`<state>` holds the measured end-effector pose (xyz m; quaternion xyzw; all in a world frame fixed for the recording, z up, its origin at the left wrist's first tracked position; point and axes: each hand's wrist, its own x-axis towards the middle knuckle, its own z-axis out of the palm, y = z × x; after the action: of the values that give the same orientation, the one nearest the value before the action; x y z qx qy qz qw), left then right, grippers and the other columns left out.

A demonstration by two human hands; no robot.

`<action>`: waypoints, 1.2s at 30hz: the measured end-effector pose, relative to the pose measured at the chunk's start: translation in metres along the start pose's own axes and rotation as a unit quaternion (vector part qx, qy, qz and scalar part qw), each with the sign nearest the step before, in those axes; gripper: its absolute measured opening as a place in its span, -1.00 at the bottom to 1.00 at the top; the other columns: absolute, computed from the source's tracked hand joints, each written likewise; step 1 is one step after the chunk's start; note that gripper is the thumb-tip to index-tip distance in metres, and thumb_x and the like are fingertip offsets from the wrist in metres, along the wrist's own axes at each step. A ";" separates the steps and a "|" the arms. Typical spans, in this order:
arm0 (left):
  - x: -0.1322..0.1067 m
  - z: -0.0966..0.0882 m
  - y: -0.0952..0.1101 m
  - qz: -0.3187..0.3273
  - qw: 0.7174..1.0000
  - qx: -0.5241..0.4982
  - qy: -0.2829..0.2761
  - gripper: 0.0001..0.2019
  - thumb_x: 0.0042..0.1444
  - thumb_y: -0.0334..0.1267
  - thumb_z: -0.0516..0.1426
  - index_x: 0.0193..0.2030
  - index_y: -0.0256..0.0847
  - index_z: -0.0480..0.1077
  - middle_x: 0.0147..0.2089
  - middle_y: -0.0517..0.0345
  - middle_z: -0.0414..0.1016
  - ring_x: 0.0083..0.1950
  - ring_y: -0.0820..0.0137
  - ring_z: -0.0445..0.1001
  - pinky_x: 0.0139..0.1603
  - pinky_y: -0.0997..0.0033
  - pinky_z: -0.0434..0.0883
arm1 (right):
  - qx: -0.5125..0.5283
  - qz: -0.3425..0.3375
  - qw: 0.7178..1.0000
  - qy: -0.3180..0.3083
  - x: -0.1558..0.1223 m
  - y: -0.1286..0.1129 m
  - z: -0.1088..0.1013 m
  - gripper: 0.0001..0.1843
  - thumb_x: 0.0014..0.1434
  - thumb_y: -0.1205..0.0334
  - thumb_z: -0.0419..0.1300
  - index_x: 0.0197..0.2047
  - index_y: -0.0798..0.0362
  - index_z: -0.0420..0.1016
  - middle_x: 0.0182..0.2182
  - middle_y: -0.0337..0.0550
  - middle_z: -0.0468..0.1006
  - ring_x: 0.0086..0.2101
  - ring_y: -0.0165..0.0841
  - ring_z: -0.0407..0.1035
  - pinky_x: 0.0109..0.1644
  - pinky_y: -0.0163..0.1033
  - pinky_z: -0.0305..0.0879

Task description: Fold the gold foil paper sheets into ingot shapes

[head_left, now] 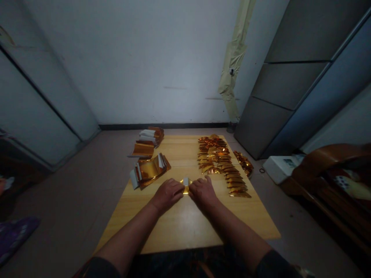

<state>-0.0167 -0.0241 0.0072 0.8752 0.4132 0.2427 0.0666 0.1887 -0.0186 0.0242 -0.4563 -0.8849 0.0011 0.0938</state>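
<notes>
table: pale wooden table [185,227] in front of me
right side: gold foil strips [222,164] in a long row
left side: foil stacks [149,170]
hands: my left hand [167,194], my right hand [203,192], nearly touching
foil: small gold foil piece [185,185] between them
fingers: on the piece, cannot tell if gripping

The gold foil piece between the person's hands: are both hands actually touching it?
Touching. The head view shows the left hand and the right hand meeting at the gold foil piece, their fingers resting on it from either side.
</notes>
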 end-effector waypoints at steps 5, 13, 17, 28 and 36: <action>0.000 -0.001 0.000 -0.002 1.000 0.012 -0.005 -0.81 0.23 -0.20 0.07 -0.11 -0.11 0.47 -0.26 0.07 0.51 -0.20 0.32 0.41 -0.13 0.27 0.34 | -0.037 -0.066 0.997 0.016 -0.001 0.002 0.005 -0.83 0.29 0.29 0.05 -0.21 0.05 0.48 -0.33 -0.10 0.55 -0.26 -0.27 0.33 0.25 0.18 -0.20; -0.005 0.010 0.000 0.009 0.997 0.064 0.029 -0.74 0.30 -0.17 -0.05 -0.15 -0.14 0.46 -0.27 0.02 0.48 -0.21 0.32 0.40 -0.13 0.27 0.34 | -0.049 -0.075 0.996 0.031 -0.005 0.001 0.008 -0.82 0.30 0.29 0.03 -0.18 0.06 0.46 -0.30 -0.07 0.53 -0.22 -0.25 0.33 0.28 0.18 -0.23; -0.004 0.010 0.002 0.010 0.996 0.075 0.037 -0.72 0.31 -0.21 -0.07 -0.17 -0.16 0.45 -0.32 0.04 0.46 -0.26 0.34 0.39 -0.16 0.28 0.33 | -0.037 -0.069 0.996 0.036 -0.005 0.000 0.006 -0.77 0.31 0.11 0.07 -0.15 0.05 0.47 -0.27 -0.08 0.53 -0.19 -0.24 0.32 0.26 0.16 -0.20; -0.003 -0.001 0.005 -0.026 0.999 0.025 0.009 -0.85 0.18 -0.26 0.10 -0.14 -0.16 0.44 -0.29 0.09 0.51 -0.21 0.29 0.39 -0.14 0.24 0.28 | -0.032 -0.047 0.997 0.054 -0.003 0.001 0.013 -0.81 0.35 0.19 0.02 -0.18 0.03 0.44 -0.29 -0.11 0.53 -0.21 -0.25 0.30 0.20 0.12 -0.14; 0.000 0.011 0.003 -0.032 0.997 0.053 0.042 -0.77 0.29 -0.33 -0.02 -0.29 -0.19 0.44 -0.36 0.09 0.49 -0.27 0.33 0.37 -0.18 0.28 0.26 | -0.005 -0.025 0.998 0.048 -0.002 0.001 0.009 -0.80 0.30 0.11 0.09 -0.19 0.02 0.46 -0.23 -0.10 0.50 -0.15 -0.25 0.25 0.13 -0.01 -0.07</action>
<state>-0.0094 -0.0250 -0.0018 0.8528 0.4559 0.2545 0.0105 0.1893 -0.0191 0.0151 -0.4336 -0.8907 -0.0280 0.1340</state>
